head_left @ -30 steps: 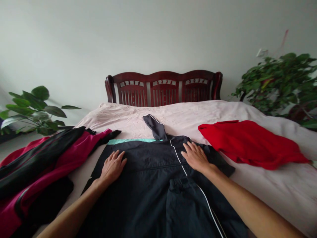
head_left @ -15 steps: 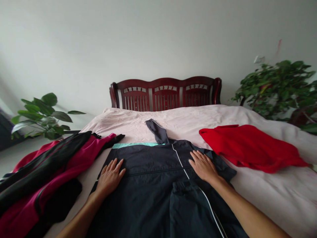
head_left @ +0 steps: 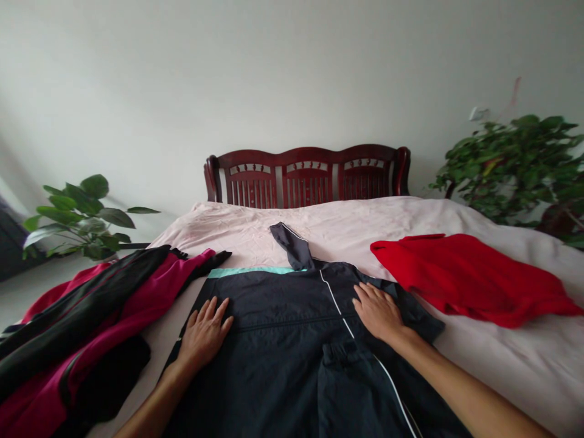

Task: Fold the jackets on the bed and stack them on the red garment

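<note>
A dark navy jacket (head_left: 269, 371) lies spread flat on the bed, under both hands and running from beneath the fingers back toward the person's body. The left hand (head_left: 204, 333) rests palm down on the jacket, its fingers open and slightly spread, gripping nothing. The right hand (head_left: 378, 312) lies flat in the same way, its fingers open and close together, pressing on the cloth without pinching it. Just ahead of the left fingertips, a mint-green band (head_left: 250, 272) runs along the jacket's far edge, and a thin white piping line (head_left: 335, 301) passes just left of the right fingers. Farther beyond the fingers, a dark grey strip of cloth (head_left: 292, 246) sticks out over the pale pink bedcover (head_left: 502, 365); whether it is a sleeve or a hood cannot be told. To the right of the right fingers, well apart from them, a red garment (head_left: 469, 280) lies on the bedcover. To the left of the left fingers lies a heap of black and magenta clothes (head_left: 77, 316). Far past the fingertips stands a dark red wooden headboard (head_left: 310, 182), with a leafy plant (head_left: 79, 222) on its left and another plant (head_left: 511, 170) on its right.
</note>
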{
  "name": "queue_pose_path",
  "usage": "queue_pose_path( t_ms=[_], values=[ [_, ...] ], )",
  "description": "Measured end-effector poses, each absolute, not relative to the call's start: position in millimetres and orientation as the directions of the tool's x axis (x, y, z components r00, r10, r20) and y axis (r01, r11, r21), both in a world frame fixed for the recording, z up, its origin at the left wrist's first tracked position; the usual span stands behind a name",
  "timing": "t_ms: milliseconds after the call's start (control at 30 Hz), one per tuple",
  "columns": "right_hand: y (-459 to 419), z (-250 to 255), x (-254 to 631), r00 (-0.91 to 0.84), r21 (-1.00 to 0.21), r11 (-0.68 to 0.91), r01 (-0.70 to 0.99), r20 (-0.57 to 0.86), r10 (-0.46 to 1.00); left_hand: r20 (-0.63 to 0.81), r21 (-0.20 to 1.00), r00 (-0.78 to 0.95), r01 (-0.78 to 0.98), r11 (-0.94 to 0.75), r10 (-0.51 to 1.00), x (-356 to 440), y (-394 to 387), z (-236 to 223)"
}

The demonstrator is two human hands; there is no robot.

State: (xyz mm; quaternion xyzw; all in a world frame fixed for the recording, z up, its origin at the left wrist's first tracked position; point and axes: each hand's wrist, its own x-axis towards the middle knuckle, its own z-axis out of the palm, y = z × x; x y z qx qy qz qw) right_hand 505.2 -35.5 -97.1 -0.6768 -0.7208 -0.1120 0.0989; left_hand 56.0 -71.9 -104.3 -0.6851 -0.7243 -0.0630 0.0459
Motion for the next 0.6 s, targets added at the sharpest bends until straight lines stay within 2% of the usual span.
queue_pose_path(
  t_ms=[200, 400, 500, 600],
  values=[
    [8, -56, 464, -0.131, -0.132, 0.173, 0.976, 0.275, 0.952, 0.149, -0.019, -0.063, 0.998, 0.066, 0.987, 57, -70, -107],
    [65, -42, 372, -0.26, -0.199, 0.323, 0.925, 0.289, 0.921, 0.119, -0.061, -0.07, 0.995, 0.077, 0.99, 58, -70, -104],
    [85, -49, 338, -0.272, -0.214, 0.323, 0.922, 0.236, 0.933, 0.106, -0.069, -0.084, 0.993, 0.092, 0.991, 60, -70, -101],
    [100, -59, 324, -0.228, -0.226, 0.26, 0.939, 0.158, 0.961, 0.119, -0.042, -0.08, 0.995, 0.085, 0.99, 61, -70, -101]
  ],
)
